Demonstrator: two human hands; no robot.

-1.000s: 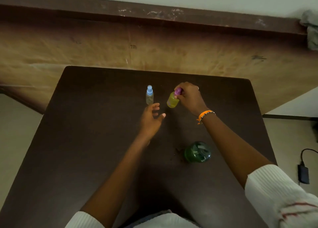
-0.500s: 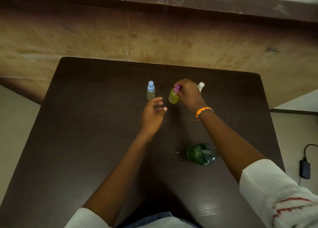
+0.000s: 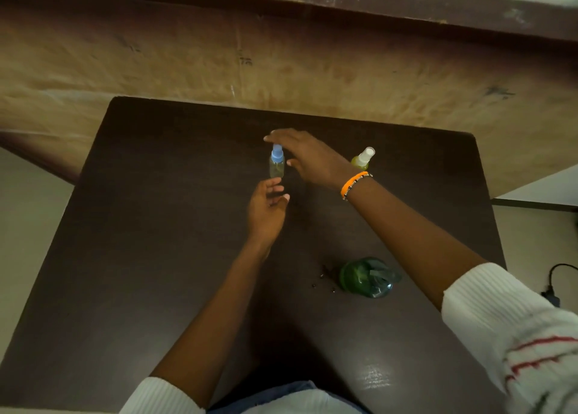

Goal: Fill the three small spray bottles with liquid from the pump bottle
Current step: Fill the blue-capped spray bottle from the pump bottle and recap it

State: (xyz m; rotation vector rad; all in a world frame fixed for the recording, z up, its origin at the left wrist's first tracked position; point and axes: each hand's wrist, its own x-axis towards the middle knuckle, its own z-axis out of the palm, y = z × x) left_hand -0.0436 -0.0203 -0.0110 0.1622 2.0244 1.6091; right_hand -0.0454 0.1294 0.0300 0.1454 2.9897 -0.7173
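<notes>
dark brown tabletop is seen from above, its far edge set close against a scuffed tan wall with a dark ledge on top. pale floor is seen past the left and right edges, and a black cable with an adapter lies on the floor at the right.

near the middle of the far half, a small clear bottle with a blue spray cap is stood upright. the right hand is reached across above and beside it, fingers spread and relaxed, nothing grasped; whether the fingertips touch the cap cannot be told. an orange bracelet is worn on that wrist. the left hand is held just below the blue-capped bottle, fingers loosely extended toward its base and holding nothing.

a second small bottle with a white spray cap, filled yellow-green, is stood behind the right wrist, partly hidden by it. a third small bottle cannot be seen. the green pump bottle is placed nearer the body, under the right forearm, with a few dark specks just to its left.

wide bare tabletop is left on the left side and toward the near edge, and a narrower strip along the right edge.
</notes>
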